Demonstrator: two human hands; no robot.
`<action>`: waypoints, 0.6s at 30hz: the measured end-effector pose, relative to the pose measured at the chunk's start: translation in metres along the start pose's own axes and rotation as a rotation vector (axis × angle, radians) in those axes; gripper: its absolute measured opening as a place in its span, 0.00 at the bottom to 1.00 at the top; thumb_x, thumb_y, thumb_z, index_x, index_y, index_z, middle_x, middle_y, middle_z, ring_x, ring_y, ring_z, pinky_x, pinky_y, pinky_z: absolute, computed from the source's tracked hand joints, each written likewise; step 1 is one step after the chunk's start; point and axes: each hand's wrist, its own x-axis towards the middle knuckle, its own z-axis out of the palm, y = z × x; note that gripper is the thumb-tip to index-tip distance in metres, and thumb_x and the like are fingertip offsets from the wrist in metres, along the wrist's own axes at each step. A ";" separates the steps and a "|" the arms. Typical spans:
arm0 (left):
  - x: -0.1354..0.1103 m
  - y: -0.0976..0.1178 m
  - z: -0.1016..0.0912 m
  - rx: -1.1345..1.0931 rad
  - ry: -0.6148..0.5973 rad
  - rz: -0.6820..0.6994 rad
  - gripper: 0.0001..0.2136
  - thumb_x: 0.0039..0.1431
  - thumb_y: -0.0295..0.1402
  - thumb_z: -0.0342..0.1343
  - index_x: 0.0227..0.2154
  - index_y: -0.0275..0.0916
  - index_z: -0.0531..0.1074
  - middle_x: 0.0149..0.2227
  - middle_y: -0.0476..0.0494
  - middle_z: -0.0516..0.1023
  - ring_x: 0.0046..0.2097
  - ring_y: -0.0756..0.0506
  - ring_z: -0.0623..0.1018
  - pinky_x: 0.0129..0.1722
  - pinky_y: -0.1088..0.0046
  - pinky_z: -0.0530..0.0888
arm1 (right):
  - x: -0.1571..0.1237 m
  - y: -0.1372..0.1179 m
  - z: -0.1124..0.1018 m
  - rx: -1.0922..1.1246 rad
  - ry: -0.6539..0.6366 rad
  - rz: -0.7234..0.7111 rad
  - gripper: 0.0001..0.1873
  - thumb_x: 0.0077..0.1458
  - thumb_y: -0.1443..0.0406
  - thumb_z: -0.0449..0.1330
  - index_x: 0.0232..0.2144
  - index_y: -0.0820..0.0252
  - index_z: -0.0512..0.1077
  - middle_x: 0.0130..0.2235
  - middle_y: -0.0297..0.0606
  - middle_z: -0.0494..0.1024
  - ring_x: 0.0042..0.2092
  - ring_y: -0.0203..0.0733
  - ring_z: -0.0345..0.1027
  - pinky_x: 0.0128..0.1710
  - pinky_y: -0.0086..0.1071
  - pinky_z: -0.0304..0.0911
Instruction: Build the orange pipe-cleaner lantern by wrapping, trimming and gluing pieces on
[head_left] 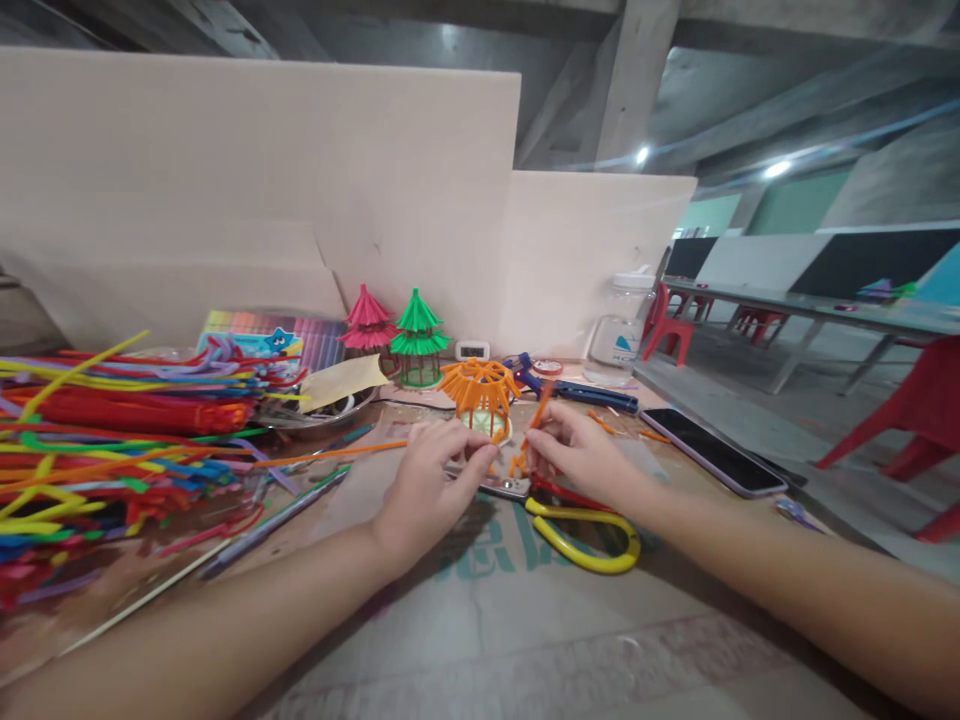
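Note:
Both my hands meet at the middle of the table, just in front of a small orange pavilion (pixel 480 392) made of pipe cleaners. My left hand (pixel 433 478) has its fingers curled and pinched toward the base of the pavilion. My right hand (pixel 576 452) pinches a short orange pipe cleaner piece (pixel 537 414) that stands up between its fingertips. Under my hands lie yellow-handled scissors (pixel 583 532), blades pointing left.
A big heap of coloured pipe cleaners (pixel 112 430) fills the left side. A pink pavilion (pixel 367 322) and a green pavilion (pixel 418 330) stand by the white board. A phone (pixel 712 452) lies right, a clear bottle (pixel 616 330) behind it. Red chairs (pixel 915 410) stand beyond.

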 end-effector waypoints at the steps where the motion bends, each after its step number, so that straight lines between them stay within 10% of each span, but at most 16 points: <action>1: 0.001 -0.001 0.001 -0.029 -0.032 -0.035 0.11 0.63 0.37 0.53 0.28 0.38 0.74 0.28 0.48 0.76 0.34 0.47 0.72 0.39 0.71 0.64 | -0.001 -0.002 0.002 0.070 -0.004 0.002 0.14 0.56 0.54 0.58 0.32 0.57 0.62 0.24 0.30 0.74 0.23 0.34 0.65 0.25 0.29 0.61; 18: 0.008 -0.007 0.008 -0.447 -0.244 -0.229 0.12 0.59 0.39 0.54 0.28 0.35 0.74 0.28 0.47 0.76 0.32 0.48 0.73 0.34 0.74 0.69 | 0.005 0.001 0.025 0.388 0.027 0.044 0.22 0.43 0.50 0.69 0.28 0.58 0.65 0.19 0.27 0.72 0.18 0.29 0.60 0.18 0.25 0.57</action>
